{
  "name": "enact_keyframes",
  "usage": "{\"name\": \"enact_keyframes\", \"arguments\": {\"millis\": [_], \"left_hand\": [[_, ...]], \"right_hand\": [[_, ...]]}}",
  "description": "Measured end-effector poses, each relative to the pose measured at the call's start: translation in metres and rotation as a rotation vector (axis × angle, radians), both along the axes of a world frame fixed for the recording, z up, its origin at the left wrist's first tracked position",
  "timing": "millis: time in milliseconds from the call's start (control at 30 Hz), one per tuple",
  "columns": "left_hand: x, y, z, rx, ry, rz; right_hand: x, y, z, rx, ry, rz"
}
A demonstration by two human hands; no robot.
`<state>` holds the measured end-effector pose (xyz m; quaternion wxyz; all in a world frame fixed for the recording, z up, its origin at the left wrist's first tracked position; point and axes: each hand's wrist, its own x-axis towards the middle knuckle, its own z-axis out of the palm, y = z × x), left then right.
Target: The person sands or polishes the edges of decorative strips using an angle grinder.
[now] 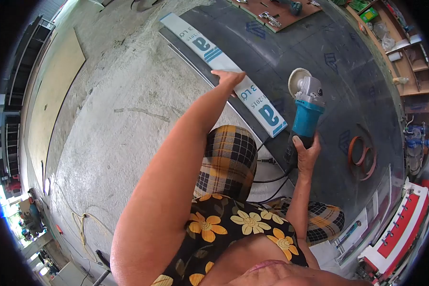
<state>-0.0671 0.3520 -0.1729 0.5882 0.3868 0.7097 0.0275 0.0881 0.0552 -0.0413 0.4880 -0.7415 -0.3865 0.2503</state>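
A long, flat profile (pixel 252 98) in white film with blue-green print lies slantwise over the dark sheet. Across its middle is my left hand (pixel 229 77), gripping it with the thumb over the near edge; some of the fingers are hidden. My right hand (pixel 306 151) is wrapped around the black rear handle of a blue angle grinder (pixel 307 117). The grinder's head points away from me, and its pale round disc (pixel 299 82) is just to the right of the profile, apart from it. Its dark cable runs back past my knees.
The dark sheet (pixel 314 43) lies on the concrete floor (pixel 100 138). A reddish-brown coiled strip (pixel 362 157) sits at right. A brown board (pixel 286 14) with metal hardware is at the top. Wooden compartments (pixel 419 71) and a red-and-white case (pixel 399 226) line the right side.
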Motion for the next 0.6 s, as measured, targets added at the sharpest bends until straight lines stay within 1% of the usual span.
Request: {"name": "enact_keyframes", "arguments": {"millis": [33, 133, 233, 333, 433, 467, 500, 533, 600], "left_hand": [[0.003, 0.002, 0.002, 0.047, 0.06, -0.027], [-0.003, -0.002, -0.001, -0.013, 0.069, -0.014], [-0.011, -0.003, -0.003, 0.009, 0.003, -0.018], [-0.022, -0.02, 0.015, 0.127, 0.075, -0.075], [-0.038, -0.025, 0.008, 0.226, 0.013, -0.039], [-0.046, -0.026, -0.016, 0.347, 0.026, -0.025], [-0.054, -0.025, -0.057, 0.47, 0.039, -0.012], [-0.061, -0.025, -0.08, 0.591, 0.052, -0.001], [-0.077, -0.044, -0.075, 0.789, 0.116, 0.063]], "right_hand": [[0.0, 0.0, -0.002, 0.004, -0.02, -0.002], [-0.002, -0.002, -0.008, -0.002, -0.054, 0.0], [-0.007, -0.003, -0.005, -0.03, -0.031, 0.032], [-0.01, -0.006, -0.008, -0.093, -0.04, 0.081], [-0.011, -0.01, -0.016, -0.192, -0.096, 0.15], [-0.015, -0.011, -0.018, -0.21, -0.098, 0.176], [-0.018, -0.01, -0.02, -0.227, -0.1, 0.2], [-0.022, -0.01, -0.024, -0.235, -0.127, 0.216], [-0.03, -0.011, -0.03, -0.253, -0.181, 0.249]]}}
